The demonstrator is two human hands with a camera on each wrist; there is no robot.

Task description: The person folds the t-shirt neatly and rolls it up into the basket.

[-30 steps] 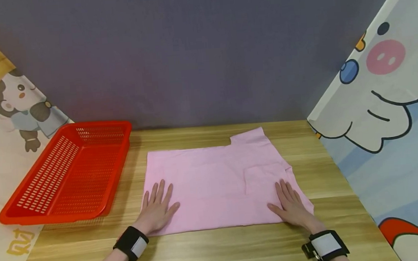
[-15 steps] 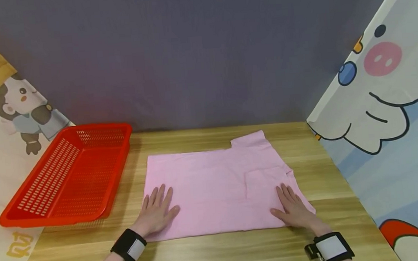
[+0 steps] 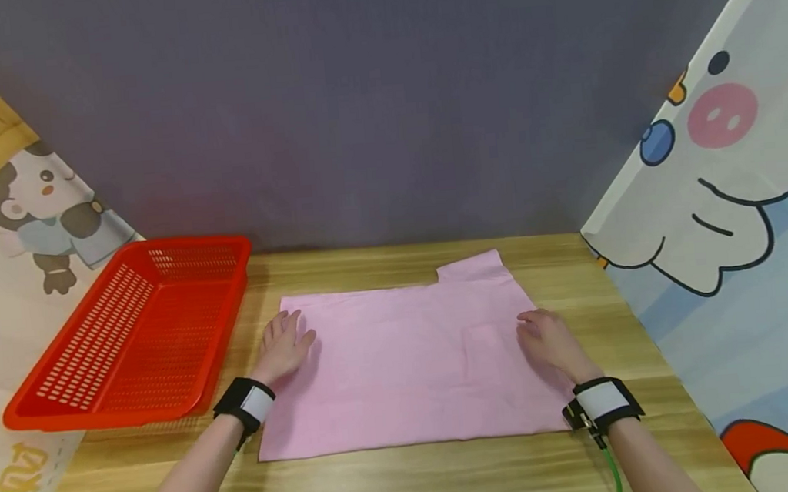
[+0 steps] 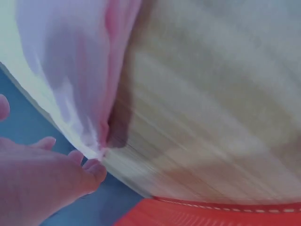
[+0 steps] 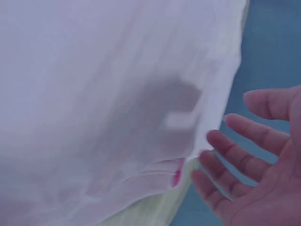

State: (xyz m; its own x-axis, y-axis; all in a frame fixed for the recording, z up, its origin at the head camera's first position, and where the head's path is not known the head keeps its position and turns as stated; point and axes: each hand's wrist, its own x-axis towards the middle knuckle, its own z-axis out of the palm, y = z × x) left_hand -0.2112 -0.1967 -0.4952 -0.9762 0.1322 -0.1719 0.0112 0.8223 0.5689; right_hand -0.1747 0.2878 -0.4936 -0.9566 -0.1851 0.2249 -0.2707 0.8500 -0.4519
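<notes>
Garment (image 3: pixel 389 362), pink and flat, lies with its long axis left to right, flap (image 3: pixel 474 267) pointing away, as left hand (image 3: pixel 280 351) and right hand (image 3: pixel 550 342) hover, fingers loosely released.

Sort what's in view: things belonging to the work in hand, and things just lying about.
In the job:
pink cloth garment, laid flat
left hand and right hand, at its edges

Probably just lying about:
rectangular red plastic basket, untouched

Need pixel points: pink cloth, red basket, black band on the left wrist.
Pink cloth (image 3: pixel 396 362): head view, upper face near its middle.
Red basket (image 3: pixel 155 346): head view, bare inner floor.
Black band on the left wrist (image 3: pixel 235 398): head view, its dark outer surface.
</notes>
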